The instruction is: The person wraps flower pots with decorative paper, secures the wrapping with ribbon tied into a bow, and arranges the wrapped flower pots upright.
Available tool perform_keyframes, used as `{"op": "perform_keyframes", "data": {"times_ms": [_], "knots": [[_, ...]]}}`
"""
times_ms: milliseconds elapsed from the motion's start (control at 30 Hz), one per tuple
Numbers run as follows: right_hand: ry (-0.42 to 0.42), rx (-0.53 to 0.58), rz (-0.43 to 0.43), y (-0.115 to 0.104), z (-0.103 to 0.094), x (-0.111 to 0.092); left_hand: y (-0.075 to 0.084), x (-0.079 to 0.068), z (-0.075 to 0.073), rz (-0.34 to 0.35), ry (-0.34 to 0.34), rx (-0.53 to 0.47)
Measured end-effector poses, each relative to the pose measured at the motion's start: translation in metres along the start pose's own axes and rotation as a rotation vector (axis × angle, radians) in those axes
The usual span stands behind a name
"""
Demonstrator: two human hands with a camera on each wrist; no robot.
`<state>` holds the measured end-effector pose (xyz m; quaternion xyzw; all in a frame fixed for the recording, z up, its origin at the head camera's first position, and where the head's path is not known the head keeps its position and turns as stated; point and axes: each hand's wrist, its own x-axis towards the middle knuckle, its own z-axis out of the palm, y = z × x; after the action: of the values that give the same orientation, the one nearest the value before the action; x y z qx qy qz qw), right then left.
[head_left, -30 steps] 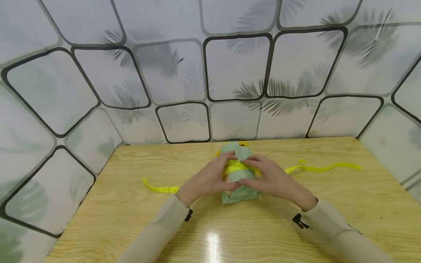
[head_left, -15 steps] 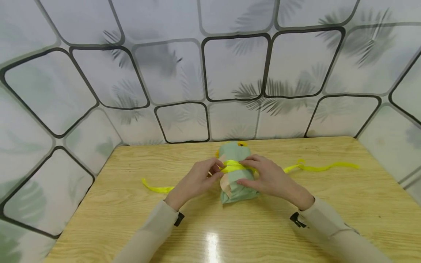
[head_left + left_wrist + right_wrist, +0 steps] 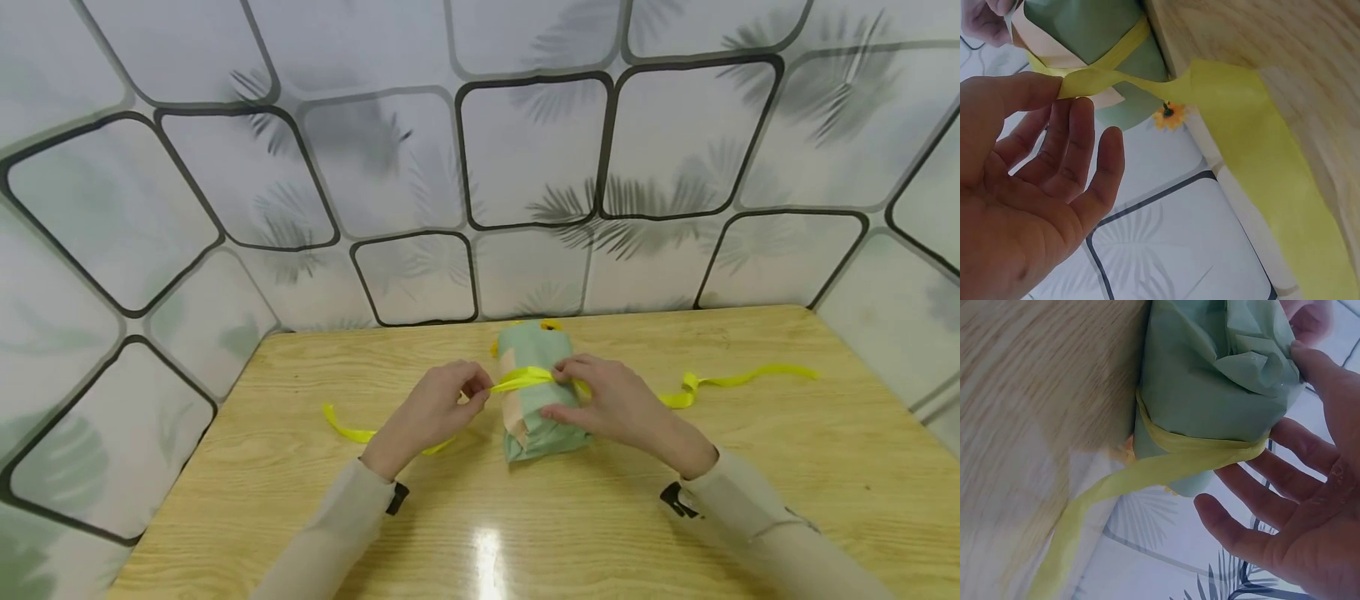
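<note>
A flower bouquet wrapped in green paper with a peach-coloured strip lies at the table's far middle. A yellow ribbon goes round it and crosses on top. My left hand, left of the bouquet, pinches the ribbon between thumb and index finger, away from the paper. The ribbon's tail hangs past that hand in the left wrist view. My right hand rests on the bouquet's right side. Its thumb touches the paper, and its other fingers are loosely spread by the ribbon; some fingertips are hidden.
A light wood-grain table bears everything. The ribbon's right tail lies along the tabletop to the right. Behind stands a pale wall covering with dark outlined squares and leaf prints. One small orange flower shows at the bouquet's far end.
My left hand has moved off the bouquet to the left, drawing the ribbon with it. The right hand has stayed nearly in place, while the right tail has shifted slightly.
</note>
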<state>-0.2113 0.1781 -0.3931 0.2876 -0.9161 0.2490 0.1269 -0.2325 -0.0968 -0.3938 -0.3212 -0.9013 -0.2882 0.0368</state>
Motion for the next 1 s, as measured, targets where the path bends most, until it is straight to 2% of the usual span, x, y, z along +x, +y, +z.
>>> {"op": "perform_keyframes", "data": {"times_ms": [167,300,400,500,567,633,700,867,1000], "knots": [[0.072,0.022,-0.055,-0.001,0.003,-0.003,0.001,0.003,0.004,0.001,-0.014,0.043],[0.112,0.027,-0.119,-0.002,0.005,-0.002,0.005,0.006,0.002,0.022,0.003,0.076],[0.126,0.02,-0.15,-0.003,0.005,-0.001,0.014,0.011,-0.002,0.036,0.026,-0.002],[0.13,0.02,-0.159,-0.005,0.004,-0.001,0.024,0.02,-0.001,0.095,0.039,-0.089],[0.127,0.025,-0.155,-0.005,0.003,0.0,0.03,0.027,0.002,0.139,0.029,-0.089],[0.12,0.04,-0.149,-0.006,0.001,0.0,0.033,0.033,0.006,0.18,0.021,-0.045],[0.104,0.075,-0.13,-0.006,-0.002,0.0,0.034,0.038,0.01,0.193,0.016,0.005],[0.063,0.188,-0.047,-0.002,-0.008,0.0,0.034,0.042,0.013,0.211,0.019,0.027],[0.076,0.178,-0.007,0.0,-0.008,0.0,0.033,0.043,0.014,0.258,0.045,0.07]]}}
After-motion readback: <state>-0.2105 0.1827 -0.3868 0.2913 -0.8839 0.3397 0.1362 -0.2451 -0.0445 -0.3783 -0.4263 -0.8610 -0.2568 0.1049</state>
